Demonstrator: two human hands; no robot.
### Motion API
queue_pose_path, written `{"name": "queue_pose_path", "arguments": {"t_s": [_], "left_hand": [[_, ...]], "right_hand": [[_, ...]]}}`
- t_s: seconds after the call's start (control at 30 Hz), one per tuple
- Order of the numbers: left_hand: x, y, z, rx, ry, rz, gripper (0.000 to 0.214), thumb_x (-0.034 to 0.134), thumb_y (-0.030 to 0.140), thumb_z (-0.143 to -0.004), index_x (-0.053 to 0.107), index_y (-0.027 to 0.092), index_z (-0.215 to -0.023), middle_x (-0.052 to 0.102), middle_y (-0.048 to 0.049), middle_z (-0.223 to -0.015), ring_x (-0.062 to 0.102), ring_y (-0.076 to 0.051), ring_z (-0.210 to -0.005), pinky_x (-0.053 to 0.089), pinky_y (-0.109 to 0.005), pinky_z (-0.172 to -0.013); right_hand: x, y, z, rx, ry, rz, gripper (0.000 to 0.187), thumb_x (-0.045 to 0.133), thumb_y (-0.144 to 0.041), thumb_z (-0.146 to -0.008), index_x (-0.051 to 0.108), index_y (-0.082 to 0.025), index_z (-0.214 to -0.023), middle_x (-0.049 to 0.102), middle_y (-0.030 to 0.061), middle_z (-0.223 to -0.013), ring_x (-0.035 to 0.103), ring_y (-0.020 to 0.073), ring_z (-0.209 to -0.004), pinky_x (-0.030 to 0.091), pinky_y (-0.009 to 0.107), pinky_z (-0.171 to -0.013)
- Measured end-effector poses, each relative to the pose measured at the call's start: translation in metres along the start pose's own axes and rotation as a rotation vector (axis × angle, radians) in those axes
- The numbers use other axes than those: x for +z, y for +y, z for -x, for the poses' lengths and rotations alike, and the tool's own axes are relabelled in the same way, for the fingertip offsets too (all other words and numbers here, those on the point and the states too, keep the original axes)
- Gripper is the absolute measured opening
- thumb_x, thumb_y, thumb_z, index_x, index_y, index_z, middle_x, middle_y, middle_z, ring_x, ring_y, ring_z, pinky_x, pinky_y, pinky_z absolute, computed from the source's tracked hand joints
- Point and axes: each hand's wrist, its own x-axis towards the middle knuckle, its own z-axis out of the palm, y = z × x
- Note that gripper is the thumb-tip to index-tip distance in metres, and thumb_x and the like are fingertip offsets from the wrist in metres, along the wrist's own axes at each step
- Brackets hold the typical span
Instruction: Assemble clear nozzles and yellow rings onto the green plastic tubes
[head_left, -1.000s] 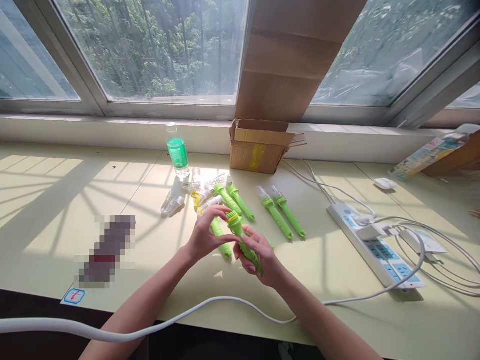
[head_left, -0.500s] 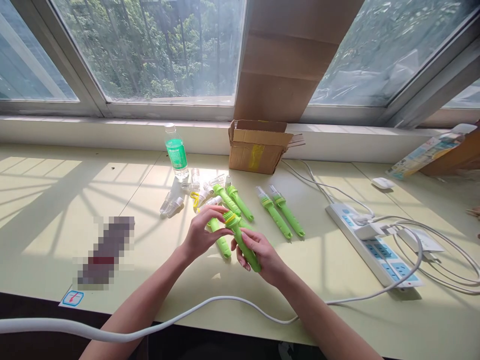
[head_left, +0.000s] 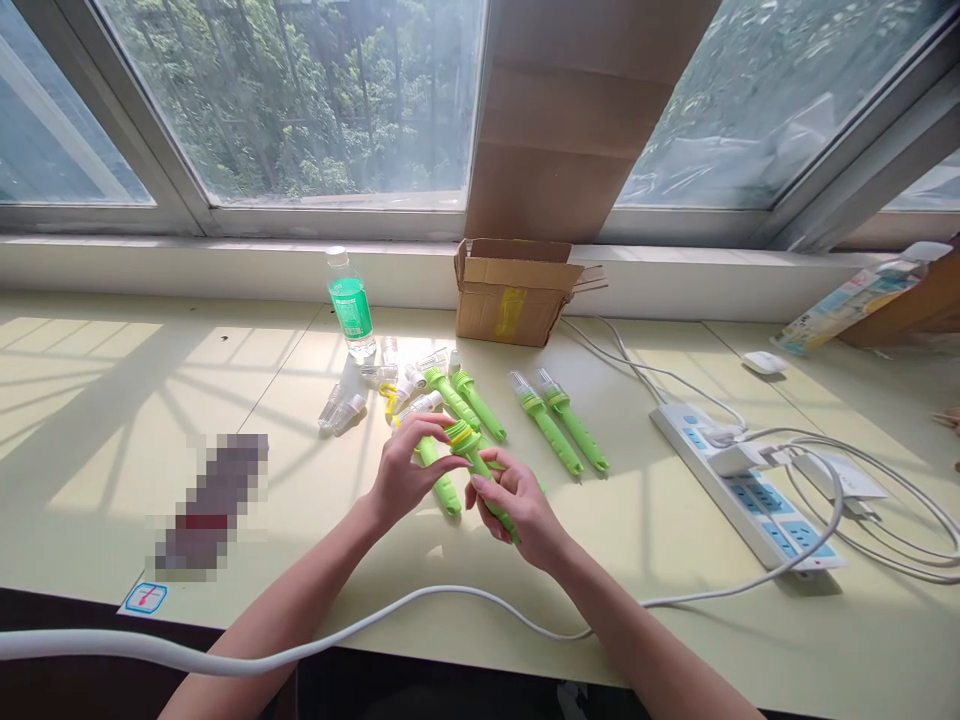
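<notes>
A green plastic tube (head_left: 466, 441) with a threaded top and a yellow ring at its neck is held between both hands, tilted. The thumb and fingers of my left hand (head_left: 406, 472) pinch its neck. Around its lower body wrap the fingers of my right hand (head_left: 523, 508). Beneath and behind my left hand lie more green tubes (head_left: 450, 398), partly hidden. To the right, two green tubes with clear tips (head_left: 553, 432) lie side by side. Clear plastic caps with white parts (head_left: 346, 410) are scattered left of the pile, near a yellow cord (head_left: 388, 398).
A bottle with a green label (head_left: 351, 310) stands behind the clear parts. An open cardboard box (head_left: 504, 305) sits against the sill. On the right are a power strip (head_left: 750, 500) and coiled cables. A white cable (head_left: 442, 592) crosses in front of my forearms.
My right fingers have shifted on the tube and now cover more of its lower body. My left hand keeps its pinch at the neck.
</notes>
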Motion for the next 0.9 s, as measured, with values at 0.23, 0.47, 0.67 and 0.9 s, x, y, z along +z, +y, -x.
{"name": "queue_pose_path", "arguments": {"t_s": [0.23, 0.47, 0.67, 0.9], "left_hand": [[-0.0018, 0.0, -0.0001, 0.005, 0.007, -0.001, 0.025, 0.08, 0.025, -0.072, 0.057, 0.019, -0.081, 0.069, -0.0082, -0.1, 0.067, -0.022, -0.098, 0.057, -0.041, -0.083], [0.0001, -0.0009, 0.0003, 0.042, -0.021, -0.003, 0.03, 0.08, 0.022, -0.072, 0.058, 0.019, -0.093, 0.067, -0.0085, -0.104, 0.065, -0.022, -0.101, 0.056, -0.041, -0.086], [0.0008, -0.0006, 0.0005, 0.039, -0.043, -0.005, 0.029, 0.077, 0.023, -0.075, 0.057, 0.019, -0.095, 0.067, -0.0091, -0.105, 0.064, -0.022, -0.103, 0.056, -0.041, -0.086], [0.0007, 0.0004, -0.0003, 0.036, -0.023, -0.02, 0.026, 0.078, 0.023, -0.074, 0.055, 0.019, -0.086, 0.068, -0.0091, -0.102, 0.066, -0.022, -0.101, 0.056, -0.04, -0.084]], "right_hand": [[-0.001, 0.0026, -0.0006, -0.017, 0.0, -0.029, 0.029, 0.066, -0.041, -0.084, 0.052, -0.021, -0.1, 0.067, 0.0006, -0.071, 0.045, 0.0073, -0.035, 0.026, 0.017, -0.029], [-0.0005, 0.0016, -0.002, -0.042, 0.009, -0.029, 0.03, 0.062, -0.044, -0.087, 0.065, -0.015, -0.088, 0.066, 0.0059, -0.077, 0.051, 0.0091, -0.044, 0.033, 0.019, -0.032], [-0.002, 0.0015, -0.0025, -0.008, -0.024, -0.077, 0.031, 0.058, -0.043, -0.09, 0.065, -0.014, -0.083, 0.066, 0.0054, -0.069, 0.046, 0.0072, -0.039, 0.03, 0.019, -0.031], [-0.0042, 0.0032, -0.0019, 0.021, -0.05, -0.127, 0.029, 0.056, -0.041, -0.09, 0.062, -0.013, -0.086, 0.068, 0.0067, -0.068, 0.045, 0.0065, -0.036, 0.03, 0.017, -0.03]]}}
